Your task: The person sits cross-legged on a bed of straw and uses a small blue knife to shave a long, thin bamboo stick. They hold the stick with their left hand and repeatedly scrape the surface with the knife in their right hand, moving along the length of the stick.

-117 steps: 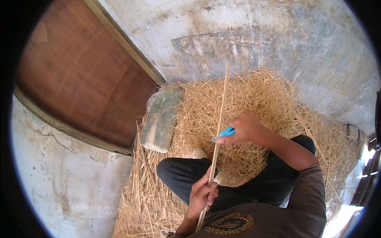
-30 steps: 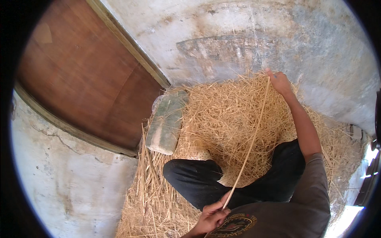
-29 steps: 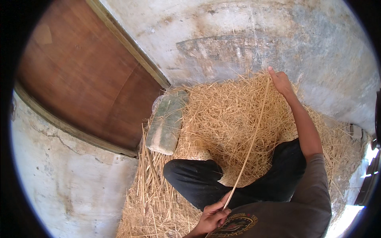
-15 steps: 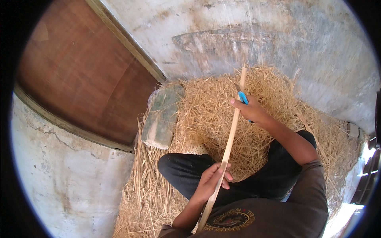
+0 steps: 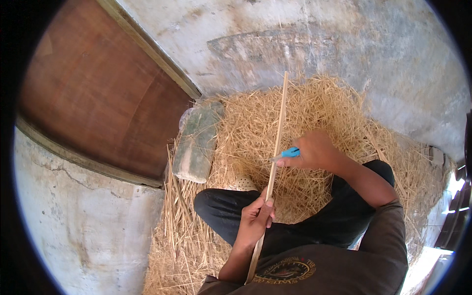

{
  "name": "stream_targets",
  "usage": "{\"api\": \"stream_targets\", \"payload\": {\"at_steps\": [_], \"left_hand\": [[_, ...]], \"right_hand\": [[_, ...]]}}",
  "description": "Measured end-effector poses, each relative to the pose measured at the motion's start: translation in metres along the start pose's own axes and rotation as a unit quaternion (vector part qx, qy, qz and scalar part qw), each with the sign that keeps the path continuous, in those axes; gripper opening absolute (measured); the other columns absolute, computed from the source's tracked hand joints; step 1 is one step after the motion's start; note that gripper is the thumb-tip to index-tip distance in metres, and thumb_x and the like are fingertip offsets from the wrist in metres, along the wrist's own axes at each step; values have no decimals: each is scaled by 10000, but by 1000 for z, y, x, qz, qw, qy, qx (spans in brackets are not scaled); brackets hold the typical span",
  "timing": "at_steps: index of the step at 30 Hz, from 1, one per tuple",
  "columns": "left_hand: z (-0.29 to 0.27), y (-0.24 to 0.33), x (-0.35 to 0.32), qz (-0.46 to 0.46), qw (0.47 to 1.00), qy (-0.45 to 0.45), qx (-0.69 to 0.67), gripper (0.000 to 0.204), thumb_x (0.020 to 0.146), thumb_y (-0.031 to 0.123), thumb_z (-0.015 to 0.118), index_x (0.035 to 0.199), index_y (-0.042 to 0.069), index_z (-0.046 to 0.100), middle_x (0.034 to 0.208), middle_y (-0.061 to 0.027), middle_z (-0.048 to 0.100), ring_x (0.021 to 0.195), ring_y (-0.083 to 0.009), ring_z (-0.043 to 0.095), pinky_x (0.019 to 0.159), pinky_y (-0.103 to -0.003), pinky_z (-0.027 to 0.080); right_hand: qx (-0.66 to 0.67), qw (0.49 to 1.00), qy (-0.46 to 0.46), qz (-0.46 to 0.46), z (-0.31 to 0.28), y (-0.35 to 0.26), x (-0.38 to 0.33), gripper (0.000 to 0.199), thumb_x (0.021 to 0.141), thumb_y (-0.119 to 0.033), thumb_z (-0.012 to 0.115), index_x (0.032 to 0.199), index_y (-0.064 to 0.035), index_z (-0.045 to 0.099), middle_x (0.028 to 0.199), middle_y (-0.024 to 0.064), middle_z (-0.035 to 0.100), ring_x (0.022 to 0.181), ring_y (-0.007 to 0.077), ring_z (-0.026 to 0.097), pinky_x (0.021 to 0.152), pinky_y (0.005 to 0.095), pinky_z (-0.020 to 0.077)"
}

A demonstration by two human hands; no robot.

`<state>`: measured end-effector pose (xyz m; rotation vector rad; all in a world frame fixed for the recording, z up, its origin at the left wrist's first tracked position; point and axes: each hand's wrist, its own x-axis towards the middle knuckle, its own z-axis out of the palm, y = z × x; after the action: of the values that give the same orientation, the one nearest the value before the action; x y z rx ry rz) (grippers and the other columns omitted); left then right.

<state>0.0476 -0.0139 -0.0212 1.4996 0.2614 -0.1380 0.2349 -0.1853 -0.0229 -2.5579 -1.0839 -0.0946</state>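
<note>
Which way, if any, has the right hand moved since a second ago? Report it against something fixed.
Yes. The right hand has moved down the picture and slightly left, away from the back wall.

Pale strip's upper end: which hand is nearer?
Right. The right hand, holding the blue cutter, is below and right of the pale strip's upper end; the left hand grips the strip farther down.
</note>
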Motion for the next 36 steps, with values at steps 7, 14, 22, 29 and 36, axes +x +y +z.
{"api": "stream_targets", "payload": {"at_steps": [7, 14, 22, 29, 36], "left_hand": [[0, 9, -4, 34, 999, 3, 19, 415, 992, 172, 456, 1386, 49, 411, 661, 55, 418, 542, -11, 366, 475, -165, 309], [0, 5, -9, 28, 1000, 7, 4, 416, 992, 147, 451, 1394, 54, 401, 659, 70, 397, 542, -7, 336, 474, -163, 283], [-3, 4, -3, 16, 1000, 4, -10, 425, 992, 146, 446, 1402, 54, 386, 638, 64, 395, 509, -8, 328, 449, -167, 275], [3, -7, -22, -18, 999, -21, -41, 408, 992, 148, 445, 1388, 58, 408, 637, 51, 420, 493, -6, 351, 432, -162, 300], [9, -8, -60, -45, 995, -91, -15, 388, 992, 138, 433, 1374, 69, 429, 655, 31, 441, 496, -19, 373, 432, -166, 320]], "right_hand": [[-7, 997, 70, -28, 14, 13, 19, 764, 639, -841, 506, 507, -90, 549, 398, 74, 456, 359, 257, 489, 385, 386, 368], [-62, 997, 39, -21, 13, 15, 24, 868, 595, -909, 436, 585, -59, 614, 422, 68, 486, 382, 246, 525, 401, 373, 401], [-47, 993, 94, -48, 18, 30, 36, 836, 570, -915, 458, 522, -84, 536, 421, 51, 452, 366, 225, 476, 389, 365, 368], [-34, 976, 70, 204, -2, 82, 65, 803, 691, -863, 416, 523, -87, 535, 452, 17, 458, 431, 177, 487, 417, 348, 377], [34, 885, 164, 434, -41, 183, 55, 813, 818, -790, 313, 583, -64, 595, 506, 7, 476, 529, 147, 516, 471, 342, 412]]}}
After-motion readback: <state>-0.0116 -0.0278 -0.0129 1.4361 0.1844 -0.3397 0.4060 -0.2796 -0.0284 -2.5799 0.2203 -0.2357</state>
